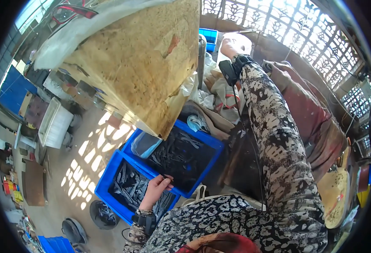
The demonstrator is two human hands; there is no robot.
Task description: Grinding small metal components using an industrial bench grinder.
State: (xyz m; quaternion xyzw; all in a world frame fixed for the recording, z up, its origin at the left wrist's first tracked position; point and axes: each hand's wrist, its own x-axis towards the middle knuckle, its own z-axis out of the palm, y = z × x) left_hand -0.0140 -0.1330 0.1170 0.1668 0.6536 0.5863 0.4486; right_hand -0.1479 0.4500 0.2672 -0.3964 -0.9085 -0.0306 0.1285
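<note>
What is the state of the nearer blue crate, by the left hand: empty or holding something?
Holding something: grey strips lie inside the nearer blue crate, visible beside the left hand; their depth cannot be told.

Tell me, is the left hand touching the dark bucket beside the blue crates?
Apart. The head view shows the left hand over the nearer blue crate, whose rim separates it from the dark bucket.

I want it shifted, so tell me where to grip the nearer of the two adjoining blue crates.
Probably best by the left-end rim of the nearer blue crate, coming from the left: that straight edge stands free, while the other blue crate crowds its far long side.
</note>
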